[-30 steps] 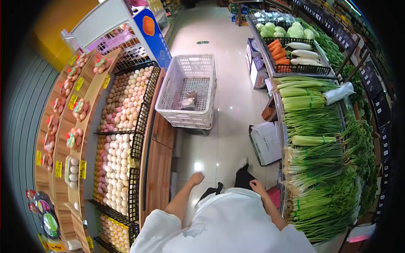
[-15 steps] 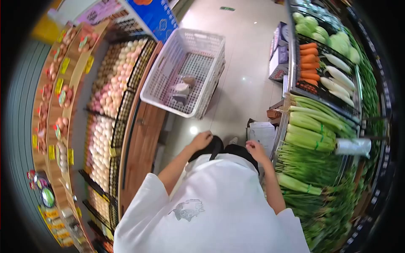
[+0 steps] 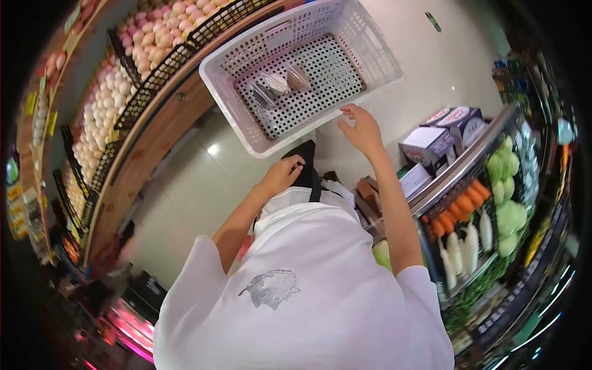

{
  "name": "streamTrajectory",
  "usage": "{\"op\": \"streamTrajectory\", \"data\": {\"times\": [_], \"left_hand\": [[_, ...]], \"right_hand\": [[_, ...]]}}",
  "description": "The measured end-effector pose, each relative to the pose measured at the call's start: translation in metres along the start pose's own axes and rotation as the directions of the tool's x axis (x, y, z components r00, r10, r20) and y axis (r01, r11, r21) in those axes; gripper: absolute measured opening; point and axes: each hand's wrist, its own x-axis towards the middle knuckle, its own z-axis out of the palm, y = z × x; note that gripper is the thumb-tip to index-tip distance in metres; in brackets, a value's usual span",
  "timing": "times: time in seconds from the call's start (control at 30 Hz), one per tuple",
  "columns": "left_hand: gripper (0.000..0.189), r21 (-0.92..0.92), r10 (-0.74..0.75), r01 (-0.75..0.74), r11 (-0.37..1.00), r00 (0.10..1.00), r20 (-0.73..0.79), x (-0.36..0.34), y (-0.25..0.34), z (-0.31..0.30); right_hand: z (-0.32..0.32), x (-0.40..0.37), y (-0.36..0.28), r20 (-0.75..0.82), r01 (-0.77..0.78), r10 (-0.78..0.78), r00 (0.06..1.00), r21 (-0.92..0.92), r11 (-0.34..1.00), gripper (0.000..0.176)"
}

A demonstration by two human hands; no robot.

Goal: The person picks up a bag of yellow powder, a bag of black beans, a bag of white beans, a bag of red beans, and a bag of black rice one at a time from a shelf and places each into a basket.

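Note:
A white plastic crate (image 3: 336, 68) with perforated walls and floor stands in front of me. Inside it lie a few small clear bags: one with brown contents (image 3: 297, 77), one with whitish contents (image 3: 277, 83) and one with dark grey contents (image 3: 261, 94). My right hand (image 3: 362, 130) is just outside the crate's near rim, thumb and fingers apart, with nothing in it. Low by my dark-clad thigh is my left hand (image 3: 282, 175), its fingers loosely bent and holding nothing visible.
Egg bins (image 3: 102, 117) with black mesh sides line the wooden counter (image 3: 145, 132) on the left. To the right, purple-and-white boxes (image 3: 428, 148) sit beside a vegetable stand with carrots (image 3: 459, 206), white radishes (image 3: 464, 250) and cabbages (image 3: 509, 216). Shiny floor tiles (image 3: 179, 185) lie between.
My view has turned to the right and come closer to the crate. My right hand has risen from beside my thigh towards the crate's rim; my left hand stays low.

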Motion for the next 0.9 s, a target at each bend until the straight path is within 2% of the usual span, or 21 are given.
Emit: {"op": "streamTrajectory", "data": {"times": [0.03, 0.13, 0.27, 0.3, 0.37, 0.43, 0.53, 0.57, 0.63, 0.7, 0.73, 0.77, 0.8, 0.9], "left_hand": [[0.016, 0.007, 0.059, -0.059, 0.998, 0.998, -0.023, 0.017, 0.002, 0.005], [0.017, 0.022, 0.091, -0.089, 0.996, 0.988, -0.122, 0.054, 0.024, 0.015], [0.018, 0.001, -0.028, 0.029, 1.000, 0.975, -0.218, 0.071, 0.064, 0.002], [0.021, -0.022, -0.082, 0.079, 0.997, 0.958, -0.273, 0.072, 0.066, 0.004], [0.022, -0.179, -0.203, 0.145, 0.973, 0.907, -0.369, 0.072, 0.076, 0.001], [0.021, -0.324, -0.388, 0.269, 0.907, 0.832, -0.396, 0.067, 0.088, 0.003], [0.018, -0.453, -0.518, 0.278, 0.847, 0.625, -0.584, 0.060, 0.100, 0.030], [0.018, -0.488, -0.582, 0.326, 0.809, 0.553, -0.596, 0.058, 0.106, 0.043], [0.018, -0.596, -0.654, 0.268, 0.757, 0.344, -0.674, 0.059, 0.128, 0.081], [0.017, -0.693, -0.725, 0.220, 0.687, 0.135, -0.675, 0.061, 0.150, 0.136], [0.017, -0.772, -0.787, 0.184, 0.608, 0.014, -0.616, 0.062, 0.161, 0.171], [0.018, -0.816, -0.813, 0.061, 0.575, -0.069, -0.578, 0.066, 0.169, 0.211], [0.017, -0.863, -0.858, -0.005, 0.505, -0.114, -0.501, 0.071, 0.184, 0.241], [0.016, -0.912, -0.902, 0.100, 0.398, -0.140, -0.409, 0.087, 0.224, 0.292]], "right_hand": [[-0.002, 0.024, 0.003, 0.054, 0.018, -0.015, 0.998, -0.045, 0.999, 0.032], [0.001, 0.084, 0.008, 0.199, 0.078, -0.044, 0.979, -0.163, 0.984, 0.033], [0.025, 0.148, 0.021, 0.394, 0.158, -0.016, 0.919, -0.331, 0.930, 0.036], [0.034, 0.166, 0.025, 0.427, 0.181, -0.007, 0.904, -0.370, 0.911, 0.037], [0.049, 0.192, 0.030, 0.486, 0.241, -0.002, 0.874, -0.430, 0.870, 0.040], [0.057, 0.206, 0.030, 0.596, 0.306, 0.038, 0.802, -0.465, 0.831, 0.045], [0.079, 0.225, 0.040, 0.683, 0.384, 0.057, 0.728, -0.476, 0.792, 0.051], [0.089, 0.233, 0.043, 0.711, 0.411, 0.064, 0.700, -0.475, 0.778, 0.054], [0.109, 0.243, 0.052, 0.764, 0.464, 0.086, 0.639, -0.472, 0.749, 0.061], [0.124, 0.245, 0.058, 0.755, 0.480, 0.013, 0.656, -0.430, 0.764, 0.061], [0.131, 0.244, 0.061, 0.742, 0.468, -0.009, 0.670, -0.413, 0.782, 0.061], [0.140, 0.245, 0.065, 0.747, 0.457, 0.010, 0.665, -0.417, 0.786, 0.063], [0.150, 0.246, 0.073, 0.741, 0.455, 0.004, 0.672, -0.417, 0.787, 0.065], [0.171, 0.253, 0.098, 0.693, 0.474, -0.076, 0.717, -0.405, 0.782, 0.069]]}}
